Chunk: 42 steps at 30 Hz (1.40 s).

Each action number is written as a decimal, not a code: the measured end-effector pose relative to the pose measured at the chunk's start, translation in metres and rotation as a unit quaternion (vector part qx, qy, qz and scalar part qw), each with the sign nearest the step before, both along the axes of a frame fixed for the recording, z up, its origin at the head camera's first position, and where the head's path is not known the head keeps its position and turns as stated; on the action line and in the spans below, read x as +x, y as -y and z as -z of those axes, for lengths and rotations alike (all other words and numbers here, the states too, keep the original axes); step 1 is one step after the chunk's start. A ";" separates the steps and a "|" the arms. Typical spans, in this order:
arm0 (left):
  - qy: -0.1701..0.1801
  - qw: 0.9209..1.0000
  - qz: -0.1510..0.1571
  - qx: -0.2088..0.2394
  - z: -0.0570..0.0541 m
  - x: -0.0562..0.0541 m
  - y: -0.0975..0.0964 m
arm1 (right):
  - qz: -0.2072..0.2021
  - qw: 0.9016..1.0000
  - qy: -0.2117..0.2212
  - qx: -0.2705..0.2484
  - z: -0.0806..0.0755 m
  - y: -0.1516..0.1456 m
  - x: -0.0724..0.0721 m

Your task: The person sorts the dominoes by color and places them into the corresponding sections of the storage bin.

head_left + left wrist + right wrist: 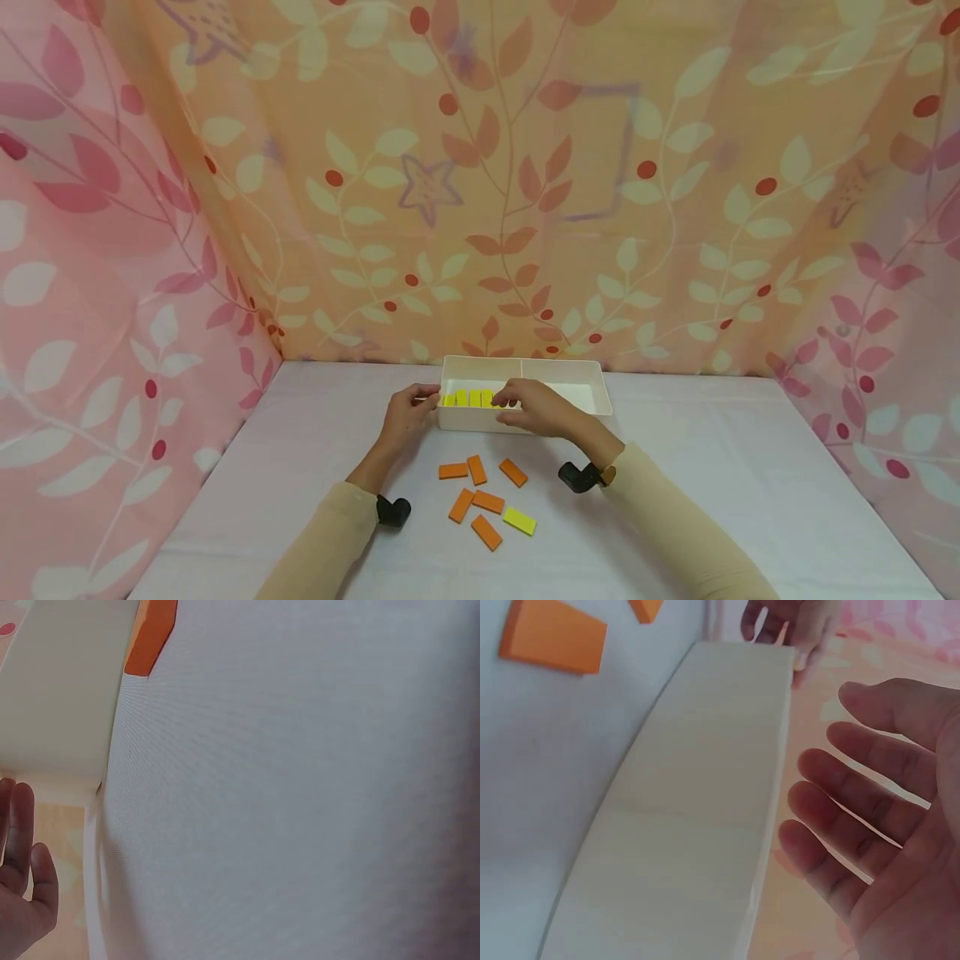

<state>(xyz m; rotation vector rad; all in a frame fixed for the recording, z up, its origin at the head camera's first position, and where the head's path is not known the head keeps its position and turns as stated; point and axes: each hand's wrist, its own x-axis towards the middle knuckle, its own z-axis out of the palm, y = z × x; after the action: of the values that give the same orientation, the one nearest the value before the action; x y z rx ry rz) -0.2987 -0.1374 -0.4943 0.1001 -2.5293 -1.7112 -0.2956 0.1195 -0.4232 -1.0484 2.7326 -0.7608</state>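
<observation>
From here, the row of yellow rectangular tiles (474,398) runs along the long axis of the cream box (472,420), in its left compartment (480,370), between the straight-fingered left hand (407,412) and the closer, loosely spread right hand (542,408)

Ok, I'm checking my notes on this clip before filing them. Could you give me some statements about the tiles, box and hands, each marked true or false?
1. Six orange tiles lie on the table. True.
2. One yellow tile lies outside the white box. True.
3. In the head view, the tiles visible in the box are orange. False: they are yellow tiles, in the left compartment.
4. The left hand rests among the loose tiles. False: it is at the box's left end.
5. The right hand is over the box. True.
</observation>
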 end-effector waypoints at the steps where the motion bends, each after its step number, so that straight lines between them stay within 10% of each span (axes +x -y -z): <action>1: 0.001 1.000 -0.001 -0.001 0.000 0.000 0.000 | 0.000 1.000 0.006 -0.002 -0.001 -0.002 0.003; 42: -0.014 1.000 -0.004 0.011 0.001 -0.001 -0.001 | -0.076 0.990 0.099 0.058 0.036 -0.016 0.076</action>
<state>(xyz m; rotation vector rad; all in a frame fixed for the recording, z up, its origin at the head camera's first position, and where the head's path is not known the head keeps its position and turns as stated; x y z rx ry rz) -0.2993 -0.1368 -0.4954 0.0878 -2.4877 -1.7238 -0.2192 0.1356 -0.4595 -1.0787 2.4655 -0.6373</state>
